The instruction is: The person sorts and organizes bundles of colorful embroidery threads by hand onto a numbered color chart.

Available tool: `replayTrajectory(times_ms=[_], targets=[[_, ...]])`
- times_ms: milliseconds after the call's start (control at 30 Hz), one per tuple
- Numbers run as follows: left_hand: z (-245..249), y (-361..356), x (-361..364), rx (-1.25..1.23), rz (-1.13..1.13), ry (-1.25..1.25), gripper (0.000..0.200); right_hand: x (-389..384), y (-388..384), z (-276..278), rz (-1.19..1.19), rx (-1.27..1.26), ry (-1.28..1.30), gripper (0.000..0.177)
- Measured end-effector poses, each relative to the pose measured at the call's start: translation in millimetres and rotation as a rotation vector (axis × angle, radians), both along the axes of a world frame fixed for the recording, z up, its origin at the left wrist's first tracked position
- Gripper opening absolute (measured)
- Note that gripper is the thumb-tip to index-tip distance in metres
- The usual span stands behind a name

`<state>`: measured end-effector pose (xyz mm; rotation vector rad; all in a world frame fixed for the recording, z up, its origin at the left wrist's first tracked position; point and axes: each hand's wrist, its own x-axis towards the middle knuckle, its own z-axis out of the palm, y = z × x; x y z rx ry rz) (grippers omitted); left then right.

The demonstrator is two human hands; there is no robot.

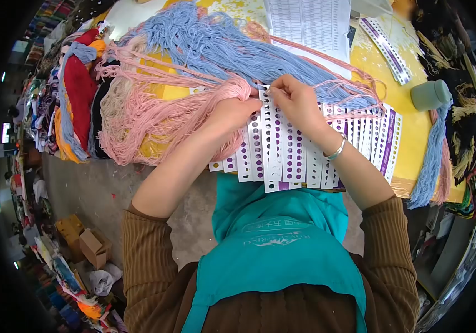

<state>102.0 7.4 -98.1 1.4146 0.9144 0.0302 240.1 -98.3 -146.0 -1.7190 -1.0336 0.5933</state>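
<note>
A thick hank of pink thread (154, 119) lies across the left of the table, its looped end gathered at my left hand (233, 114), whose fingers are closed on it. The fingers of my right hand (299, 105) are pinched together at the top end of a white card with punched holes (272, 144). Whatever sits between those fingertips is too small to make out. Several more punched cards (388, 139), some with purple print, overlap in a row along the table's front edge. Behind both hands stretches a large bundle of light blue thread (221, 44).
A printed sheet (310, 28) lies at the back of the yellow table (407, 119). Toward the right are a loose punched card (385, 50) and a grey-green container (431, 95), with blue thread (432, 150) hanging beside it. Colourful skeins (77, 94) hang at the left; a cardboard box (94, 247) stands on the floor.
</note>
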Motion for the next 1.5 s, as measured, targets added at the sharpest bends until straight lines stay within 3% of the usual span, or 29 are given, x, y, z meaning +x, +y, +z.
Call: replayTrajectory(times_ms=[67, 167, 267, 467, 567, 700, 800, 933, 1133, 1233, 1333, 1433, 1500], targets=[[-13.3, 10.3, -2.9, -0.023, -0.043, -0.026, 0.025, -0.6, 1.3, -0.2, 0.001, -0.023, -0.024, 0.015], [-18.7, 6.1, -0.2, -0.066, 0.075, -0.077, 0.020, -1.4, 1.1, 1.4, -0.003, -0.032, -0.067, 0.014], [-39.1, 15.6, 0.1, -0.081, 0.021, 0.000, 0.021, -2.3, 1.3, 1.7, -0.007, -0.016, -0.082, 0.014], [-26.3, 17.7, 10.0, -0.098, 0.012, 0.162, 0.029, -0.1, 2.7, -1.1, 0.019, -0.027, 0.038, 0.014], [-16.8, 19.5, 8.3, -0.013, -0.062, 0.185, 0.028, 2.5, 3.3, 5.4, 0.052, -0.103, 0.052, 0.014], [-22.2, 35.4, -9.8, 0.336, -0.131, 0.005, 0.024, 4.4, 7.5, 12.0, 0.106, -0.208, -0.083, 0.020], [-12.9, 38.9, -12.1, 0.120, 0.007, 0.166, 0.012, 3.2, 10.3, 14.0, 0.101, -0.252, -0.156, 0.027], [-13.9, 31.4, -13.4, -0.196, 0.058, -0.082, 0.012, -3.2, 11.9, 23.1, 0.068, -0.304, -0.257, 0.031], [-3.0, 22.1, -9.5, -0.390, -0.026, -0.157, 0.017, -0.9, 15.8, 12.3, 0.046, -0.319, -0.244, 0.036], [-16.0, 25.5, -3.2, -0.270, 0.070, -0.122, 0.009, 9.1, 21.8, 7.5, 0.074, -0.284, 0.064, 0.036], [-13.3, 17.0, 4.3, 0.071, -0.101, -0.208, 0.006, 15.2, 17.3, 15.4, 0.151, -0.244, 0.217, 0.035], [-36.6, 25.2, 11.4, 0.229, -0.220, -0.121, 0.006, 20.0, 14.3, 14.9, 0.221, -0.186, 0.373, 0.033], [-37.9, 26.8, 13.2, 0.231, -0.266, -0.214, 0.004, 19.2, 15.2, 13.3, 0.224, -0.200, 0.332, 0.035]])
